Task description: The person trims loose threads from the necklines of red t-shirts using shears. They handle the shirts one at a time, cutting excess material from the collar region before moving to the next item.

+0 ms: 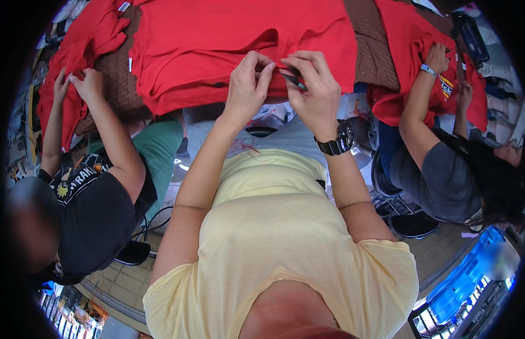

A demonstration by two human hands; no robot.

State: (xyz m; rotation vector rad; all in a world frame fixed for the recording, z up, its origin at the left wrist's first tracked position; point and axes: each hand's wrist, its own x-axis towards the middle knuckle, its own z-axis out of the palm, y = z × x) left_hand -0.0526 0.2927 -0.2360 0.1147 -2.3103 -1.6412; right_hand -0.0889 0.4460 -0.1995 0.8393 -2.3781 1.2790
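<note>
So, far left: a co-worker (104,214) in a black tee and green trousers (159,141), both hands up at a red cloth (67,59). Next, brown cover (114,70) on the worktop, showing between the cloths. Centre: red shirt (211,42), spread over the cover in front of the wearer, white tag (130,65) at its left edge, near edge hanging over, a raised fold by the hands. Left hand (249,82) is at the near part of the shirt, thumb and index drawn close together; can't tell if cloth is pinched between them. Red threads (245,147) lie on the lap below. Right hand (319,87) is just beside it, fingers curled round a small dark tool (299,85), greenish near the end, tool mostly hidden; fingertips near the fold, contact unclear. Black watch (332,147) on that wrist. Far right: second co-worker (434,183), dark grey top, silver watch (428,70), hands on another red garment (406,39). Lower right: blue plastic (454,291).
</note>
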